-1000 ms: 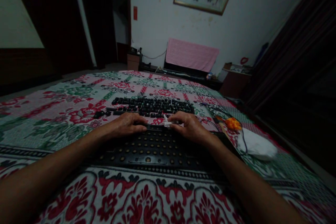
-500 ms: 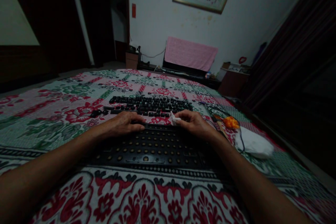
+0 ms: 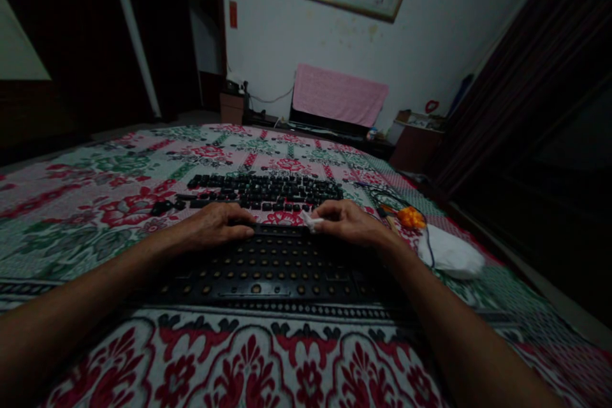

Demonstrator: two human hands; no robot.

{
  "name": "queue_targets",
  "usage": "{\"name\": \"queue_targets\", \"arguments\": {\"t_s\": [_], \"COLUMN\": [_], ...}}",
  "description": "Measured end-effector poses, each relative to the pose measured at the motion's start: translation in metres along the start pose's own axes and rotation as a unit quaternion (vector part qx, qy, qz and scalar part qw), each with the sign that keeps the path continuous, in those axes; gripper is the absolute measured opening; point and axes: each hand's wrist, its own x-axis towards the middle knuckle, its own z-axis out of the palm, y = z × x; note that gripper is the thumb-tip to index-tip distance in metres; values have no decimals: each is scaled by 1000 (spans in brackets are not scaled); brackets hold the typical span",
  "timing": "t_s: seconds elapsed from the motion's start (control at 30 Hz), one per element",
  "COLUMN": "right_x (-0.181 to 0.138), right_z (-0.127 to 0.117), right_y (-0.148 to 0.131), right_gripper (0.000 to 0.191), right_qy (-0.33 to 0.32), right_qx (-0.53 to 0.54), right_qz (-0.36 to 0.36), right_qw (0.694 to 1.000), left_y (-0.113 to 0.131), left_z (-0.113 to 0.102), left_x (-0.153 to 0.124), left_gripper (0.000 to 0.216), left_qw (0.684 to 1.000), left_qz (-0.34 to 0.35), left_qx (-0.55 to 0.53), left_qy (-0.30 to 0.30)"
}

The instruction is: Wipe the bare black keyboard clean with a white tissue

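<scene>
A black keyboard base (image 3: 268,271) with its keycaps removed lies on a floral bedspread in front of me. My left hand (image 3: 215,226) rests palm down on its far left edge. My right hand (image 3: 347,223) pinches a small white wad, perhaps tissue or a swab (image 3: 310,222), against the far edge of the base. Beyond the hands, many loose black keycaps (image 3: 265,190) lie laid out in rows on the cloth.
An orange object (image 3: 406,217) with dark cables and a white cloth bundle (image 3: 449,254) lie at the right on the floral bedspread (image 3: 95,204). Past the bed, a pink cloth (image 3: 338,94) covers a low unit against the white wall. Dark wardrobe on the right.
My right hand with the white wad has shifted slightly along the base's far edge. The view has drifted; the left hand stays put.
</scene>
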Motion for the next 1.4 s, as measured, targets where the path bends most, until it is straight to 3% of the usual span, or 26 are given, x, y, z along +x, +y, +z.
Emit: {"name": "queue_targets", "arguments": {"t_s": [0.13, 0.23, 0.43, 0.67, 0.8, 1.0, 1.2, 1.4], "right_x": [0, 0, 2, -3, -4, -3, -5, 0], "right_z": [-1, 5, 18, 14, 12, 5, -9, 3], "right_y": [4, 2, -1, -15, -27, -24, -2, -1], "right_gripper": [23, 20, 19, 20, 26, 28, 23, 20], "right_qy": [29, 24, 77, -5, -46, -56, 65, 45], "right_qx": [31, -21, -149, -282, -317, -302, -252, -208], "right_qz": [28, -6, -64, -102, -79, -61, -13, -57], "right_qw": [999, 999, 984, 954, 944, 950, 965, 975], "left_y": [-2, -5, 1, 1, -1, -1, 1, -1], "left_z": [1, 2, 0, 0, 0, -1, 0, 1], "left_x": [1, 1, 0, -1, 0, 0, -1, 0], "left_gripper": [46, 49, 46, 46, 45, 45, 47, 48], "left_qw": [1000, 1000, 1000, 1000, 1000, 1000, 1000, 1000], "left_qz": [0, -3, -7, 5, 9, 6, -9, -14], "left_qx": [-4, -13, -12, -6, 2, -2, -18, -12], "left_qy": [-3, -2, -10, -5, -4, -11, -7, -1]}}
